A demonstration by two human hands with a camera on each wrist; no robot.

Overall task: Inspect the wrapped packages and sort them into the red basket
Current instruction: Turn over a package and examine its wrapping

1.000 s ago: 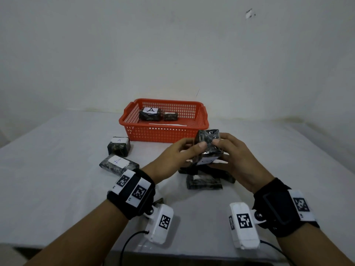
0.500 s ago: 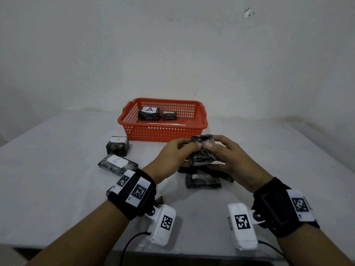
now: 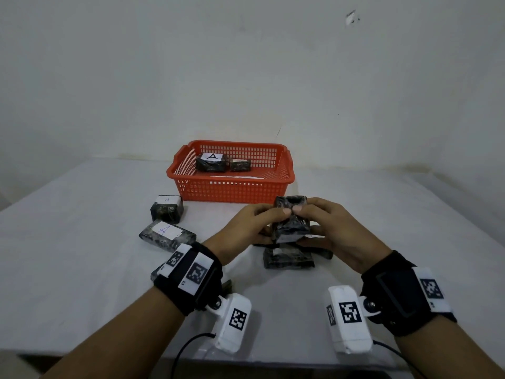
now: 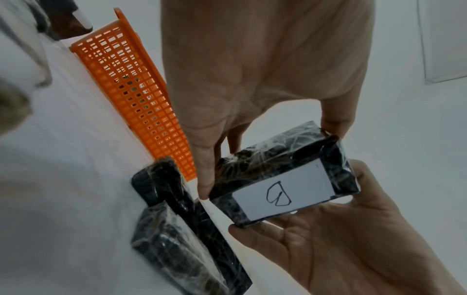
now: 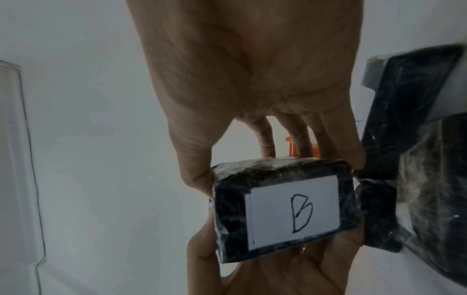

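Both hands hold one dark, plastic-wrapped package (image 3: 291, 222) just in front of the red basket (image 3: 232, 190). My left hand (image 3: 254, 228) grips its left side and my right hand (image 3: 325, 228) its right side, thumbs meeting on top. Its white label marked "B" (image 5: 294, 211) faces down toward the wrists, the same label (image 4: 283, 194) showing in the left wrist view. The basket holds a package labelled "A" (image 3: 211, 162) and a smaller one (image 3: 240, 164).
Two labelled packages (image 3: 166, 209) (image 3: 167, 235) lie on the white table (image 3: 82, 269) left of my hands. More dark packages (image 3: 288, 259) lie under and just behind my hands. A white wall stands behind the basket.
The held package dipped and then came back up slightly while being turned between both hands. Its label now faces down toward the wrists. Both hands kept their hold.
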